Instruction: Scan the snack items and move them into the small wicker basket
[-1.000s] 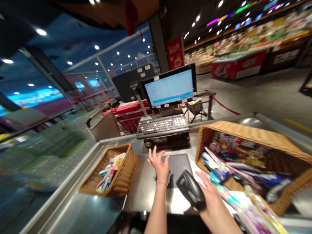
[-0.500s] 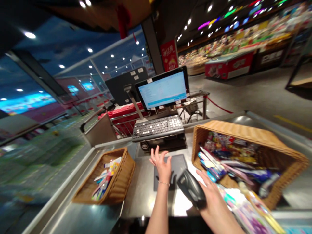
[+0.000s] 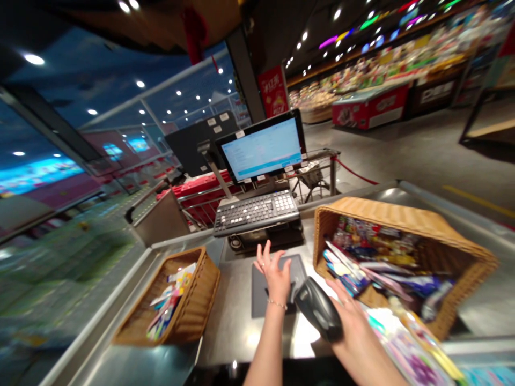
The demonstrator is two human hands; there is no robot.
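My left hand hovers with fingers spread over a dark scanner pad set into the steel checkout counter, just in front of the keyboard. A thin bracelet circles its wrist. My right hand grips a black handheld barcode scanner, its head pointing toward the pad. A large wicker basket full of colourful packets stands right of that hand. Loose packets lie in front of it, by my right forearm.
A lit monitor stands behind the keyboard. A smaller wicker basket with a few packets sits at the left on the counter. Red shopping carts and a metal rail are behind the till. Shop shelves and a freezer fill the far right.
The view has swung slightly right and down. My left hand drifted a little to the right over the pad. My right hand keeps hold of the scanner.
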